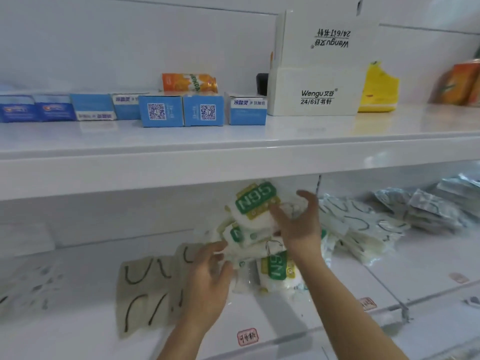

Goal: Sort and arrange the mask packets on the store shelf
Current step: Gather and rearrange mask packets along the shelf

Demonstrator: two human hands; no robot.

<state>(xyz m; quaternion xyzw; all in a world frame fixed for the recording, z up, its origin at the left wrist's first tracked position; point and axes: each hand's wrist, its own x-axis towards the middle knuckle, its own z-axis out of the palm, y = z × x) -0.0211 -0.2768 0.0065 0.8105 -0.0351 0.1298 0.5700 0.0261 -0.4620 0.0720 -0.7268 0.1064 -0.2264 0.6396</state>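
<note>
Lower shelf: the white store shelf (78, 333) carries every mask packet; the heap sits mid-shelf, straight ahead of both hands.
Heap: the loose pile of white plastic mask packets with green N95 labels (249, 240) lies jumbled, labels pointing different ways.
Top packet: the white packet with the large green N95 label (255, 201) is propped up at the back, its long axis tilted up to the right.
Neighbours: flat beige packets with dark ear loops (145, 287) lie left of the heap; clear-wrapped white masks (358, 219) lie right.
Right hand: the right hand (298, 224) is nearer the top packet, fingers spread wide, touching its right edge, not clasping.
Left hand: the left hand (207, 281) sits at the heap's lower left edge, fingers loosely spread and reaching in; a grip cannot be told.
Judgement: the right hand seems best placed to take the top packet.
</note>
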